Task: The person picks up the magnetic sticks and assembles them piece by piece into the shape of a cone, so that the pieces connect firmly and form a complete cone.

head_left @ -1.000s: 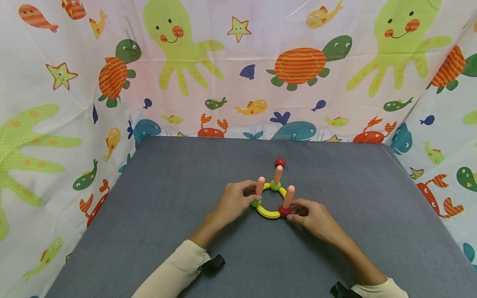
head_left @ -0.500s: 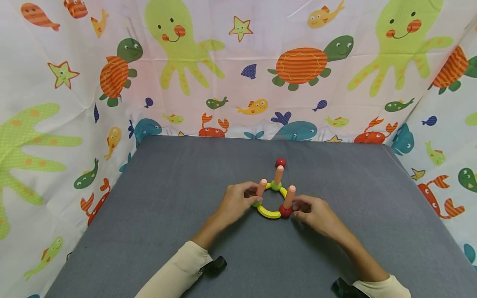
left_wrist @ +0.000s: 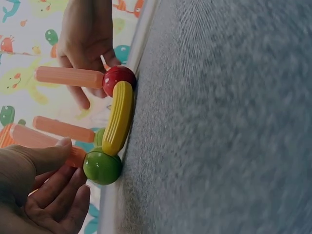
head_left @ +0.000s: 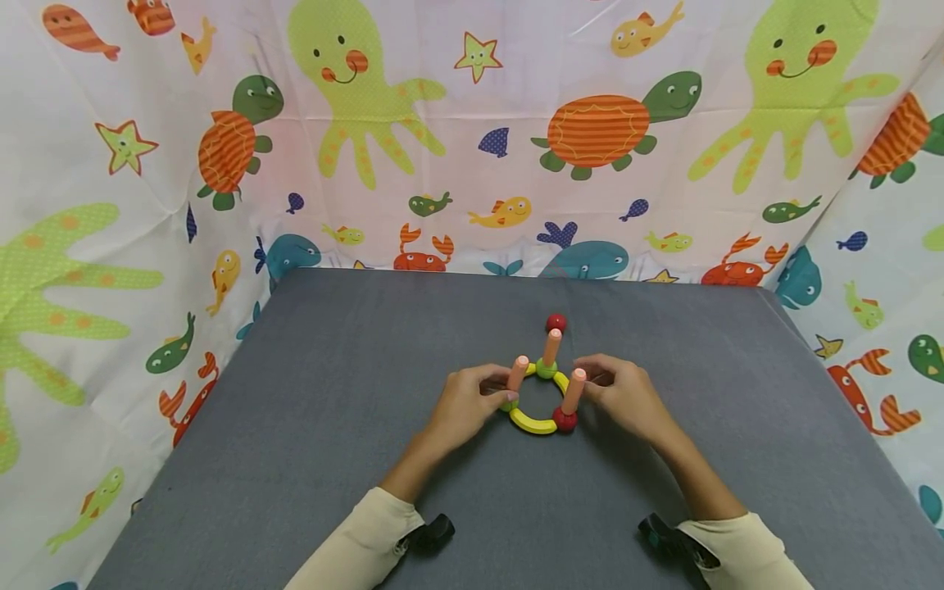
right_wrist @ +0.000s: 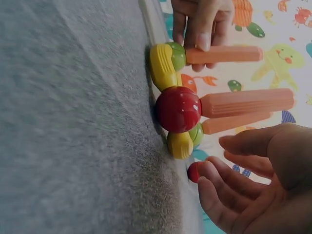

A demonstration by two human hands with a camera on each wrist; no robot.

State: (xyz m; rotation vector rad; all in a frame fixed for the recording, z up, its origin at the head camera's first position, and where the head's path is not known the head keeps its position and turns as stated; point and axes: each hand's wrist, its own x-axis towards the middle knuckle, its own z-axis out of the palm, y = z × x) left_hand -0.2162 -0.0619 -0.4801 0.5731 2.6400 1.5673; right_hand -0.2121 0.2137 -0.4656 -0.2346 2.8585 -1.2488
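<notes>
A ring of curved yellow rods (head_left: 533,422) joined by balls lies on the grey table, and three peach sticks stand up from those balls. My left hand (head_left: 465,403) pinches the left stick (right_wrist: 224,54) low down, just above its green ball (left_wrist: 102,166). At the ring's front right, a red ball (right_wrist: 178,109) carries another stick (head_left: 574,392). Beside that stick is my right hand (head_left: 625,397), fingers loosely bent and holding nothing; the right wrist view shows a gap between them. The third stick (head_left: 551,348) rises from the back green ball (head_left: 546,369).
A loose red ball (head_left: 556,322) sits just behind the ring. Grey cloth (head_left: 354,344) covers the table. A curtain (head_left: 457,164) printed with sea animals hangs along the back and sides.
My right hand has let go of the front right red ball and moved away from the body, up beside its stick. The left hand keeps its pinch on the left stick.
</notes>
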